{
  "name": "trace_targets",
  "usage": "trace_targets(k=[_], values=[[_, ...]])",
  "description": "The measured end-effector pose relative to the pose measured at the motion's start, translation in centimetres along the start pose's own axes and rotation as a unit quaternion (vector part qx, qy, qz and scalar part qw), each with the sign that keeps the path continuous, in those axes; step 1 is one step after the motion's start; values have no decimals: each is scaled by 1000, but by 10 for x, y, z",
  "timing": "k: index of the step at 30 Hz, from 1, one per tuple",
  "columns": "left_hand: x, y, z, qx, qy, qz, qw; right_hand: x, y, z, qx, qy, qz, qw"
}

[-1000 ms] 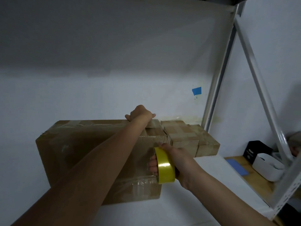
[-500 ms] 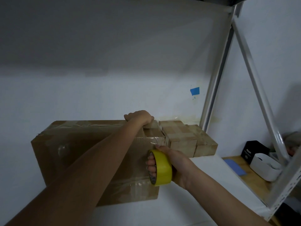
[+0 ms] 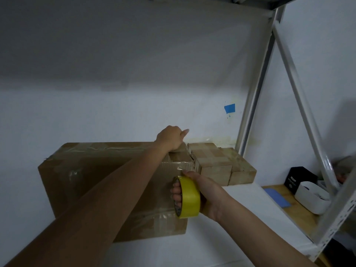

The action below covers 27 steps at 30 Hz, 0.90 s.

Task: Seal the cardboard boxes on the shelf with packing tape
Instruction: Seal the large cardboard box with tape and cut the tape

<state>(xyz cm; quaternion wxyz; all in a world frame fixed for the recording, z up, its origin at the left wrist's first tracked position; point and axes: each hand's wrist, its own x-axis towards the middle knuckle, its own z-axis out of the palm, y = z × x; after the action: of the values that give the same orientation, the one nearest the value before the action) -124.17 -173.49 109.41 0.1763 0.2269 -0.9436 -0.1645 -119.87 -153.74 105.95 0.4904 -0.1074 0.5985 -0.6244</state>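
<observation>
Head view: the brown corrugated cardboard box (image 3: 86, 180) lies lengthwise along the white shelf (image 3: 231, 218). At its right end the right hand (image 3: 209, 192) clasps a yellow tape roll (image 3: 189, 197), fingers through the core. Directly above, the left hand (image 3: 170, 138) presses the top, its fingers hidden. Glossy clear tape (image 3: 180, 167) runs between them.

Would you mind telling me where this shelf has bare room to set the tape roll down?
The widest bare patch is the white shelf board right of the large box, in front of the small boxes. A narrower strip runs before the large box. Crowded: the back right corner, and the wooden surface with black box and white tub.
</observation>
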Motion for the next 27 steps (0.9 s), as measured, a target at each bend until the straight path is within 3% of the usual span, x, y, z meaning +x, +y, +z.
trace_targets(k=[4,7,9,10,12,15,19,22,24,25,27], values=[[-9,4,-7,85,-81,-56,991,3,0,-2,-5,-9,15,1000],[-22,10,-18,188,-43,-58,979,6,-2,-3,-4,-11,19,1000],[-37,10,-27,223,23,-77,972,10,-3,-4,-3,-12,18,1000],[-48,11,-30,199,78,-64,975,13,-2,-5,-2,-17,16,1000],[-80,13,-31,40,193,-28,980,13,-2,-6,10,-20,13,1000],[-141,26,-23,-137,264,-70,952,15,1,-10,2,-21,-10,1000],[-186,31,14,-256,156,-175,938,22,9,-21,-36,-10,-48,998],[-189,27,39,-410,119,-192,884,23,19,-39,-52,47,-95,993],[-187,27,44,-477,102,-202,849,26,31,-63,-145,138,-141,970],[-186,27,45,-504,93,-201,835,32,40,-82,-247,198,-157,936],[-186,28,45,-545,69,-198,812,48,62,-124,-479,290,-128,819]])
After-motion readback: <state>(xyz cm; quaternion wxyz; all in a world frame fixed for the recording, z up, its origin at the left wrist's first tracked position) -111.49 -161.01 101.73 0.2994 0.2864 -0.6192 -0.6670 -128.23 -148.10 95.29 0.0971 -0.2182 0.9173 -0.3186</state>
